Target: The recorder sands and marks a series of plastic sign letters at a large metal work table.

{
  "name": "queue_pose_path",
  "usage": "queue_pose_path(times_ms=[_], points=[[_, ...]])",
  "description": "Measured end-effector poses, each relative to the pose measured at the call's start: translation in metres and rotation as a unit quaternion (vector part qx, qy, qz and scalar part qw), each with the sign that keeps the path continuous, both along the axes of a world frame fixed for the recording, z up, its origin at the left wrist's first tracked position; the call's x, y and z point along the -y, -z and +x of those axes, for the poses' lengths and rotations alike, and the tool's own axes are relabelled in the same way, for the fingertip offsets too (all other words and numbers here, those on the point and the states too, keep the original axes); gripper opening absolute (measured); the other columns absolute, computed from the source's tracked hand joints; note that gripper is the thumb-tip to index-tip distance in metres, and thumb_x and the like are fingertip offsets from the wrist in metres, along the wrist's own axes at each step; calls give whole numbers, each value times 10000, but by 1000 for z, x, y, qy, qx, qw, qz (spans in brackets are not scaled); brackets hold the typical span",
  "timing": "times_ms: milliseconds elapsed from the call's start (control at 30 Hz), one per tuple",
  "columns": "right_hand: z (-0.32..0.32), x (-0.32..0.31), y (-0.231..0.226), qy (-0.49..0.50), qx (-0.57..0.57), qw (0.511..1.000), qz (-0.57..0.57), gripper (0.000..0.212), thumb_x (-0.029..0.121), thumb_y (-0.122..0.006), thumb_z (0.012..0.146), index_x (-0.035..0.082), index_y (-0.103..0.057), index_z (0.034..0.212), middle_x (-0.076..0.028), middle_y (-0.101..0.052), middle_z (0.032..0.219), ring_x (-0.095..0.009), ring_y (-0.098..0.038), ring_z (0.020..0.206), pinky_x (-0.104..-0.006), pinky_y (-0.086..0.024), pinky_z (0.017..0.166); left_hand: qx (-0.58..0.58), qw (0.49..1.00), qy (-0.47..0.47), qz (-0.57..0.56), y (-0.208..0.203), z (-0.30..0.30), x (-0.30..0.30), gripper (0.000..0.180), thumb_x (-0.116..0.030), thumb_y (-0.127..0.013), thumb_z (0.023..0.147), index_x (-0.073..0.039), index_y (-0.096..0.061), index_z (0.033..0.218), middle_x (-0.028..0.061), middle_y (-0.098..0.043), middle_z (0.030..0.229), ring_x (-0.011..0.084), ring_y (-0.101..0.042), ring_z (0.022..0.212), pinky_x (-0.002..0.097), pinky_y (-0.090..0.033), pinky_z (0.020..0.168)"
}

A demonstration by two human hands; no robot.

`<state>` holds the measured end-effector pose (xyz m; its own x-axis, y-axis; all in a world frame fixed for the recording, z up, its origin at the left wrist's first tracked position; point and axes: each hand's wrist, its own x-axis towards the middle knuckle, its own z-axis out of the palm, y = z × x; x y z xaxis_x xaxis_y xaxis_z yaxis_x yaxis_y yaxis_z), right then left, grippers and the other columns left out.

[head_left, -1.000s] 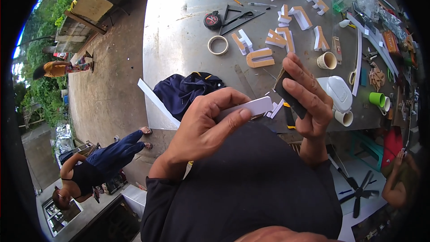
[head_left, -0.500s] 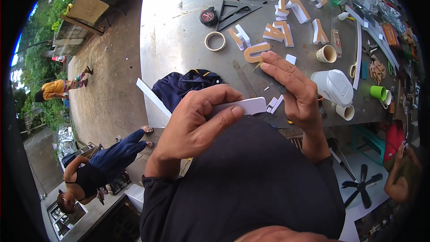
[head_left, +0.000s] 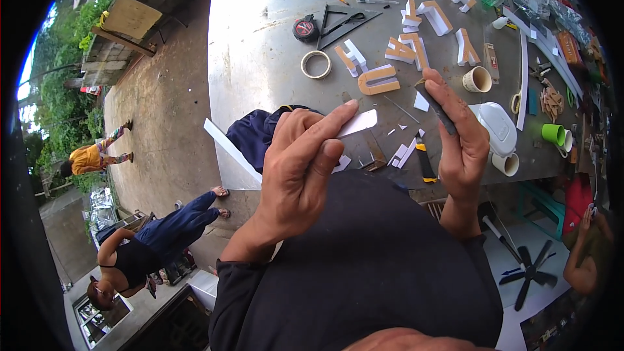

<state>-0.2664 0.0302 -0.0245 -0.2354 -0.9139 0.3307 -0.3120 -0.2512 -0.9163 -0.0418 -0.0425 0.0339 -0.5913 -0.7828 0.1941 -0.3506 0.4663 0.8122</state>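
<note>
My left hand [head_left: 294, 172] pinches a small flat white piece with rounded corners [head_left: 359, 123] between thumb and fingers, and its outer end sticks out toward the right. To the right, my right hand [head_left: 460, 140] is closed on a thin dark grey strip [head_left: 438, 109] that lies along the fingers; its exact kind is not plain. The two hands are apart above the near edge of the metal table [head_left: 260, 58]. Between them lie white offcuts [head_left: 403, 153] and a yellow-and-black utility knife [head_left: 425, 159]. A U-shaped letter [head_left: 379, 81] with a tan face and white sides lies beyond.
Several more block letters [head_left: 406, 52] spread over the far side. Nearby are a tape roll [head_left: 316, 64], a tape measure [head_left: 305, 28], a set square [head_left: 348, 23] and dark blue cloth [head_left: 250, 136]. Cups [head_left: 478, 79] and a white container [head_left: 497, 129] stand at right. Two people [head_left: 140, 257] are at left.
My right hand has moved right with the dark strip, away from the white piece. My left hand has turned upward, tilting the piece. The utility knife on the table has come into sight.
</note>
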Motion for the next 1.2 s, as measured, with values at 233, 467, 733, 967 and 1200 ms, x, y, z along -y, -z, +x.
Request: queue_pose_path(times_ms=[233, 467, 733, 967, 1200], points=[[14, 4, 12, 52, -66, 993, -79, 517, -151, -380, 833, -42, -593, 1292, -221, -572, 1366, -343, -491, 1341, -414, -358, 1131, -170, 896, -57, 407, 19, -7, -10, 260, -187, -560, 1020, -12, -497, 1201, 50, -618, 945, 53, -492, 735, 199, -403, 651], [37, 13, 3, 29, -134, 971, -198, 461, -84, -477, 878, 16, -613, 1307, -216, -547, 1393, -376, -460, 1358, -458, -410, 1094, -213, 863, -20, 458, 9, -22, -18, 202, -192, -486, 1051, -20, -424, 1136, -1, -490, 784, 62, -437, 706, 217, -362, 655], [46, 14, 6, 54, -139, 964, -218, 430, -65, -473, 912, -1, -588, 1321, -218, -532, 1404, -383, -456, 1356, -455, -407, 1099, -208, 890, -38, 405, 6, -21, -22, 176, -146, -490, 1043, -21, -415, 1142, 2, -480, 792, 70, -415, 704, 228, -357, 645], [49, 17, 1, 31, -123, 975, -184, 461, -104, -429, 899, -13, -582, 1324, -215, -559, 1377, -368, -488, 1331, -422, -419, 1083, -233, 872, -20, 430, 6, -16, -28, 193, -174, -499, 1042, -34, -416, 1146, 5, -482, 795, 68, -408, 699, 228, -343, 637], [20, 12, 79, 62, 93, 990, 82, 386, 18, -438, 1012, 18, -539, 1384, -118, -610, 1351, -149, -579, 1193, -307, -464, 980, -336, 782, 32, 524, 2, -9, -36, 160, -171, -467, 1028, -111, -441, 1174, -14, -406, 685, 77, -333, 591, 266, -262, 578]])
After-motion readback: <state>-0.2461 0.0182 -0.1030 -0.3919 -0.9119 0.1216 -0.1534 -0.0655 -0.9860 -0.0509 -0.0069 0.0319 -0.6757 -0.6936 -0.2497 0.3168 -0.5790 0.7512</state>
